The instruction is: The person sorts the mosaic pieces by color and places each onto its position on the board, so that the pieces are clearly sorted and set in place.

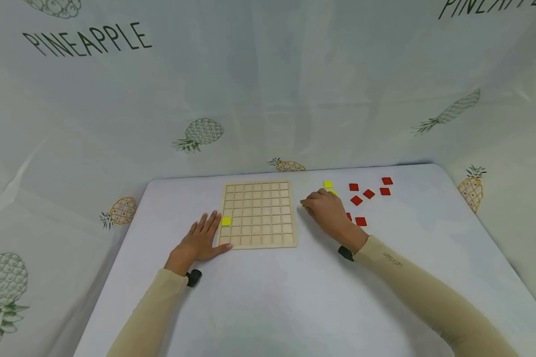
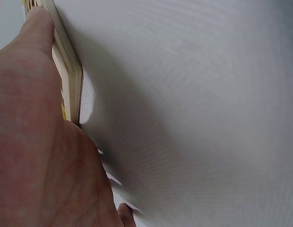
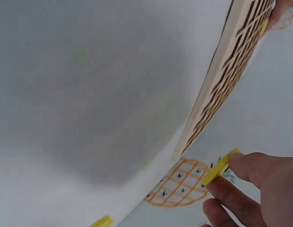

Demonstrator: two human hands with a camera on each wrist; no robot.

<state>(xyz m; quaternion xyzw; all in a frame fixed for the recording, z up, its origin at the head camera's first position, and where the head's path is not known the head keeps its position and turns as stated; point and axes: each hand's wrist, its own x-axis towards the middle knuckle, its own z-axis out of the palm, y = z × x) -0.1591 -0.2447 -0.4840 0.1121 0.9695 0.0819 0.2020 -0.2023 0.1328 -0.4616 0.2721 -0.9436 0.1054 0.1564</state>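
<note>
A wooden grid board (image 1: 259, 214) lies on the white table, and one yellow square tile (image 1: 226, 221) sits in a cell near its left edge. My left hand (image 1: 201, 240) rests at the board's lower left corner, fingers spread along the side and thumb on the front edge. To the right of the board, my right hand (image 1: 328, 213) pinches a yellow square tile (image 3: 216, 171) between thumb and fingers, as the right wrist view shows. Just beyond that hand lie more yellow tiles (image 1: 328, 184), one partly hidden by it.
Several red square tiles (image 1: 368, 194) are scattered to the right of my right hand, with a red tile (image 1: 361, 221) close by its wrist. A curtain with pineapple prints (image 1: 204, 131) hangs behind the table (image 1: 268, 297).
</note>
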